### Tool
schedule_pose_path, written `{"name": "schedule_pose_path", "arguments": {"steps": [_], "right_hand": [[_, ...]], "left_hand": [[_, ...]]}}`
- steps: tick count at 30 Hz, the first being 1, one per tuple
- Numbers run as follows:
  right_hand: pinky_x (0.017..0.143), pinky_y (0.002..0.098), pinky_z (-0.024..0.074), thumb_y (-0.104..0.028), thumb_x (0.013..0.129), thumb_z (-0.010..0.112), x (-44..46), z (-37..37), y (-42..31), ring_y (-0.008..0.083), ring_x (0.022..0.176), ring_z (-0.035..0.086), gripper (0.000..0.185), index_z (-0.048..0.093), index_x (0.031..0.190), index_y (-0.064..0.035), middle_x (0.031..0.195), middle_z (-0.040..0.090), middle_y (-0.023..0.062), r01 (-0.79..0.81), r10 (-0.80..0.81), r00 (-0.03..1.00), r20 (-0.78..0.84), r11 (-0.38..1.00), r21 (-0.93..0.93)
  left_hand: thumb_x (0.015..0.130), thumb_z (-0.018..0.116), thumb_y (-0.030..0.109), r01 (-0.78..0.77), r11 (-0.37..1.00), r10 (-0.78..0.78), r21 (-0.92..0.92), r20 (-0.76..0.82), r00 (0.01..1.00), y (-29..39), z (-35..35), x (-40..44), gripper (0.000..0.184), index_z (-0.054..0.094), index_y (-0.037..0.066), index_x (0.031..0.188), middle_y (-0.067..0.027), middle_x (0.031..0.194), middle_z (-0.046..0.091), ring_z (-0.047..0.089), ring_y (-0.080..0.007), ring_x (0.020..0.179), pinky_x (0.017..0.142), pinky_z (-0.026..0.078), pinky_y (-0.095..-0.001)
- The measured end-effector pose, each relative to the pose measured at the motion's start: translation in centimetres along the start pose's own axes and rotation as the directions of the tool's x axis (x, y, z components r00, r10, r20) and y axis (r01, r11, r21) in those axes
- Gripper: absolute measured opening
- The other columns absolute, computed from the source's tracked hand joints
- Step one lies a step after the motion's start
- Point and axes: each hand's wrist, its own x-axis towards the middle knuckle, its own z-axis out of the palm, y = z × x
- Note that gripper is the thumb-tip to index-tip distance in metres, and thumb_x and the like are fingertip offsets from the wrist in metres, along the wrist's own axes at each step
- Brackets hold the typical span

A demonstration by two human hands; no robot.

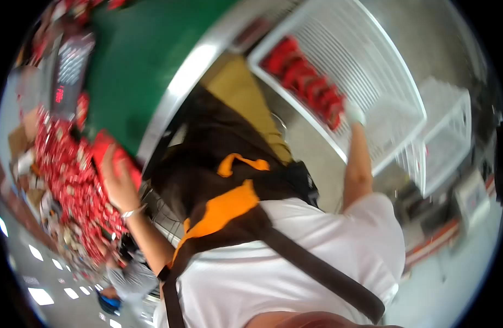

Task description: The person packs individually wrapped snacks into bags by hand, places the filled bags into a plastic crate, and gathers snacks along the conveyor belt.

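At the table's edge my left hand (pixel 118 188), with a band on its wrist, is on a red packet (pixel 101 143), thumb and fingers lying against it. A heap of small red wrapped pieces (pixel 66 169) spreads beside that hand. On the other side, my right hand (pixel 354 112) reaches into a white plastic crate (pixel 382 46) and looks white, perhaps gloved. It is at the near end of a row of red packets (pixel 306 79) in the crate. Motion blur hides its fingers, so whether it grips the last packet is unclear.
A scale with a red digital display (pixel 71 74) stands on the green tabletop (pixel 137 49), which has a metal rim (pixel 180 82). More white crates (pixel 448 126) stand beyond the first. Another person in grey (pixel 132 279) is at the lower left.
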Motion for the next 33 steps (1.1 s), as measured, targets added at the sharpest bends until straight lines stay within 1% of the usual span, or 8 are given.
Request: {"name": "schedule_pose_path", "arguments": {"steps": [2, 3, 4, 9, 17, 19, 26, 33], "right_hand": [[0.081, 0.0457, 0.0534, -0.012, 0.092, 0.046, -2.2, -4.7, -2.3, 0.0355, 0.097, 0.066, 0.029, 0.057, 0.118, -0.0053, 0.093, 0.067, 0.0226, 0.260, -0.341, 0.933, -0.114, 0.859, -0.442], [0.080, 0.0425, 0.0538, -0.016, 0.095, 0.050, -2.5, -5.9, -3.9, 0.0334, 0.093, 0.067, 0.028, 0.060, 0.118, -0.0040, 0.096, 0.068, 0.0213, 0.199, -0.227, 0.905, -0.360, 0.973, -0.114], [0.078, 0.0366, 0.0532, -0.022, 0.098, 0.053, -5.7, -9.5, -9.4, 0.0242, 0.086, 0.066, 0.030, 0.062, 0.117, -0.0004, 0.097, 0.070, 0.0153, 0.275, 0.041, 0.918, -0.394, 0.650, 0.708], [0.076, 0.0254, 0.0489, -0.021, 0.098, 0.057, -20.5, -21.5, -32.3, 0.0112, 0.082, 0.059, 0.031, 0.063, 0.115, 0.0040, 0.092, 0.066, 0.0054, 0.768, -0.392, 0.641, -0.660, 0.318, 0.556], [0.087, 0.0337, 0.0505, -0.031, 0.088, 0.067, -30.6, -12.3, -60.7, 0.0253, 0.096, 0.063, 0.056, 0.052, 0.131, 0.0031, 0.118, 0.063, 0.0180, 0.900, -0.963, 0.252, -0.095, 0.197, 0.389], [0.098, 0.0412, 0.0460, -0.042, 0.082, 0.070, -32.1, -6.9, -65.4, 0.0365, 0.110, 0.058, 0.071, 0.048, 0.134, 0.0007, 0.127, 0.056, 0.0242, 0.985, -0.978, 0.155, -0.140, 0.164, -0.058], [0.105, 0.0457, 0.0385, -0.044, 0.075, 0.073, -38.9, -2.5, -70.6, 0.0413, 0.124, 0.044, 0.073, 0.052, 0.130, -0.0010, 0.138, 0.043, 0.0235, 0.947, -0.981, 0.051, 0.188, -0.012, -0.322], [0.112, 0.0611, 0.0241, -0.043, 0.076, 0.072, -53.7, 5.7, -78.2, 0.0348, 0.134, 0.038, 0.064, 0.053, 0.132, -0.0192, 0.145, 0.044, 0.0102, 0.467, -0.537, -0.729, 0.425, -0.844, -0.265]], "left_hand": [[0.089, 0.063, 0.020, 0.060, 0.960, -0.013, 0.275, -0.171, 0.985, -3.3, 1.3, -2.1, 0.045, 0.056, 0.004, 0.131, -0.0250, 0.139, 0.049, 0.044, -0.0410, 0.131, 0.109, 0.033, -0.0492], [0.089, 0.063, 0.021, 0.097, 0.978, -0.044, 0.186, -0.271, 0.962, -7.6, 3.0, -3.6, 0.048, 0.054, 0.004, 0.133, -0.0264, 0.139, 0.049, 0.043, -0.0435, 0.130, 0.110, 0.031, -0.0509], [0.089, 0.063, 0.020, 0.241, 0.955, -0.186, 0.171, -0.285, 0.940, -9.5, 4.1, -4.8, 0.050, 0.052, 0.005, 0.135, -0.0269, 0.139, 0.048, 0.041, -0.0428, 0.132, 0.111, 0.030, -0.0501], [0.092, 0.057, 0.033, 0.502, 0.863, -0.466, 0.056, -0.295, 0.834, -12.4, 5.7, -8.4, 0.057, 0.044, 0.011, 0.142, -0.0198, 0.152, 0.030, 0.027, -0.0402, 0.142, 0.110, 0.020, -0.0672], [0.087, 0.062, 0.048, 0.883, 0.324, -0.855, -0.339, -0.505, 0.119, -21.8, 3.5, -15.9, 0.075, 0.041, 0.003, 0.143, -0.0253, 0.150, 0.034, 0.038, -0.0372, 0.136, 0.110, 0.026, -0.0587], [0.088, 0.062, 0.049, 0.606, 0.211, -0.964, -0.767, -0.063, 0.257, -23.9, 2.7, -16.7, 0.084, 0.034, -0.009, 0.142, -0.0318, 0.138, 0.046, 0.048, -0.0403, 0.128, 0.107, 0.036, -0.0453], [0.075, 0.077, 0.022, 0.403, 0.405, -0.884, -0.821, -0.239, 0.403, -21.8, 1.8, -18.1, 0.069, 0.049, -0.011, 0.129, -0.0266, 0.111, 0.066, 0.067, -0.0321, 0.101, 0.088, 0.051, -0.0365], [0.076, 0.075, 0.013, 0.392, 0.256, -0.898, -0.884, -0.067, 0.435, -20.7, 2.3, -20.9, 0.040, 0.060, -0.006, 0.107, -0.0195, 0.097, 0.071, 0.070, -0.0257, 0.087, 0.078, 0.054, -0.0356]]}}
